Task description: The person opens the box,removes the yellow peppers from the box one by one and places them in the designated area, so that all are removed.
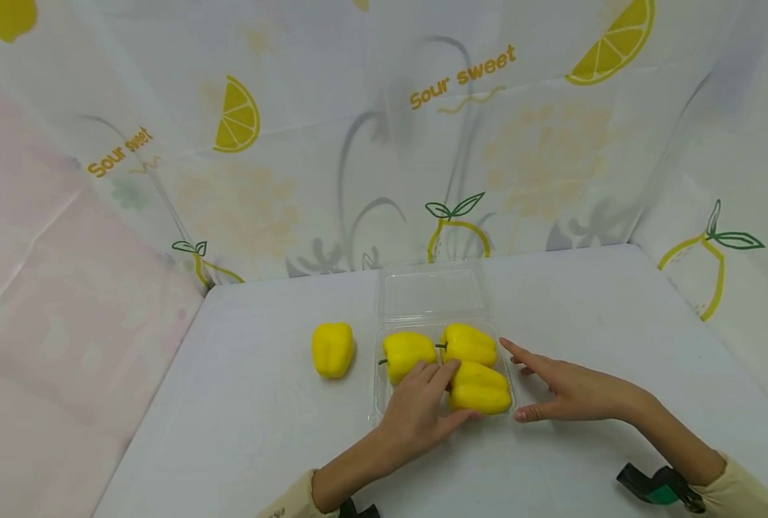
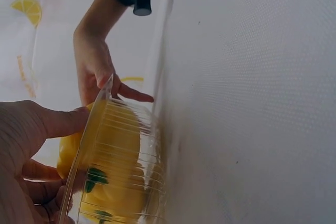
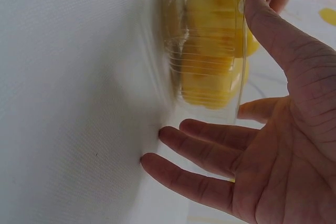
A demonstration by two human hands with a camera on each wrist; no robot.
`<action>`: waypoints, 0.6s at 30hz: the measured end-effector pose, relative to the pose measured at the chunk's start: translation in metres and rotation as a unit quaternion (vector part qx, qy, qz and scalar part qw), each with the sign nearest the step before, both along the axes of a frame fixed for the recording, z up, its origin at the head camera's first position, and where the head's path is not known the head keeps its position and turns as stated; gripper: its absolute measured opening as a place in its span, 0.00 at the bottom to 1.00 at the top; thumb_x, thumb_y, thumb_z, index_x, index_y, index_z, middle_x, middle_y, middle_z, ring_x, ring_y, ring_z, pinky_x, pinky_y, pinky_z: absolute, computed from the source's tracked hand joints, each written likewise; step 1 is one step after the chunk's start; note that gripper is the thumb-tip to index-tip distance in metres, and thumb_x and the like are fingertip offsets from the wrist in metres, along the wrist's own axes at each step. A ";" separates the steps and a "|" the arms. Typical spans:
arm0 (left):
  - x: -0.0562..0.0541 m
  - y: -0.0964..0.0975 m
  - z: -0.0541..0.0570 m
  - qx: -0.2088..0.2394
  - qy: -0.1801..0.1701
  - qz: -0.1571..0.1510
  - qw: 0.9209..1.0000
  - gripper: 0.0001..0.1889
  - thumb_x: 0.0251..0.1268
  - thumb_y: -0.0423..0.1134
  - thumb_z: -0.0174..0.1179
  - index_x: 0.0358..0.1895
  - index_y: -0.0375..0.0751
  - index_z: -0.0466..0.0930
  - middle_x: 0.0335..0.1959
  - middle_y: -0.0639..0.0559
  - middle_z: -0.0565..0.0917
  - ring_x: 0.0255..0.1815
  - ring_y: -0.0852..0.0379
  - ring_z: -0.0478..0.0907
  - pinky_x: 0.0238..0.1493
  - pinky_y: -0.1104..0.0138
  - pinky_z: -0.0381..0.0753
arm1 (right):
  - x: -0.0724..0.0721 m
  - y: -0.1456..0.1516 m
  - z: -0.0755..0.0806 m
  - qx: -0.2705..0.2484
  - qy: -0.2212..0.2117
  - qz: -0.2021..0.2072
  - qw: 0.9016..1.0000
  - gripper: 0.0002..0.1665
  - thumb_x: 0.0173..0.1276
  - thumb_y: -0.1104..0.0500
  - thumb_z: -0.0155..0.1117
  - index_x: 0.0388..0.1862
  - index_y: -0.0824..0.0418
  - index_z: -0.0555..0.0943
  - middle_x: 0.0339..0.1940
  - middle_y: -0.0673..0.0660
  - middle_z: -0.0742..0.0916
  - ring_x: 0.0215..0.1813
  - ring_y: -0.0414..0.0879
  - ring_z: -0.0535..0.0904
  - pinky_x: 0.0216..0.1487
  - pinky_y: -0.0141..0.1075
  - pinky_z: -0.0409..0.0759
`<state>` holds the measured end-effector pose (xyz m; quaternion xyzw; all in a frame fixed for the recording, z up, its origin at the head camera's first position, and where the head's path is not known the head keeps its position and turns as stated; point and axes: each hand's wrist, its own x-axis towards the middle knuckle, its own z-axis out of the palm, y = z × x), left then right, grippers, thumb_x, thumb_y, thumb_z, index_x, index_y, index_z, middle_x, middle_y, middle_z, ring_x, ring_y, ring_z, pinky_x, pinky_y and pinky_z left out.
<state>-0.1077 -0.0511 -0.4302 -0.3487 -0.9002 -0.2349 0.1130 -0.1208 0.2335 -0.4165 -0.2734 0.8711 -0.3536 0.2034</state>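
A clear plastic clamshell box [image 1: 379,399] lies with its lid [image 1: 432,291] folded back and holds three yellow bell peppers. One pepper [image 1: 408,352] is at the back left, another [image 1: 468,344] at the back right, and a third [image 1: 481,390] at the front right. My left hand [image 1: 419,410] reaches over the front edge and holds the front-right pepper by its stem end, thumb along the front, fingertips on top. My right hand [image 1: 581,388] is spread beside the box's right side, fingertips near the rim. In the right wrist view, its palm [image 3: 294,145] holds nothing.
A fourth yellow bell pepper [image 1: 333,350] stands on the white table [image 1: 261,432] left of the box. Lemon-printed cloth walls [image 1: 358,180] rise along the back and both sides. The opened lid reaches close to the back wall.
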 end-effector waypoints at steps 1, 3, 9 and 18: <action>0.000 -0.001 0.001 0.005 -0.001 -0.001 1.000 0.36 0.56 0.59 0.69 0.62 0.39 0.74 0.38 0.57 0.79 0.38 0.62 0.69 0.41 0.76 0.70 | 0.000 0.000 0.000 0.000 0.001 0.000 1.000 0.61 0.63 0.40 0.69 0.82 0.56 0.43 0.70 0.71 0.69 0.64 0.65 0.71 0.52 0.61 0.75; 0.000 -0.002 0.002 0.015 -0.008 -0.004 1.000 0.36 0.56 0.59 0.69 0.62 0.39 0.74 0.39 0.57 0.79 0.39 0.62 0.69 0.40 0.76 0.70 | 0.000 0.000 0.000 0.001 0.004 0.001 1.000 0.61 0.63 0.39 0.69 0.82 0.56 0.44 0.70 0.71 0.69 0.63 0.65 0.72 0.52 0.60 0.76; 0.000 -0.009 0.007 0.032 -0.030 -0.005 0.999 0.36 0.56 0.58 0.70 0.63 0.40 0.74 0.41 0.57 0.80 0.40 0.62 0.70 0.41 0.74 0.72 | 0.000 0.001 0.000 0.001 0.004 0.003 1.000 0.61 0.63 0.39 0.69 0.82 0.55 0.43 0.70 0.71 0.69 0.64 0.64 0.72 0.53 0.60 0.75; 0.003 -0.021 0.014 0.057 -0.043 0.004 0.997 0.38 0.54 0.55 0.73 0.64 0.39 0.73 0.43 0.57 0.80 0.40 0.62 0.70 0.40 0.74 0.73 | -0.001 0.000 0.000 0.000 -0.011 -0.001 1.000 0.61 0.63 0.41 0.70 0.82 0.56 0.43 0.70 0.72 0.68 0.65 0.66 0.70 0.55 0.63 0.73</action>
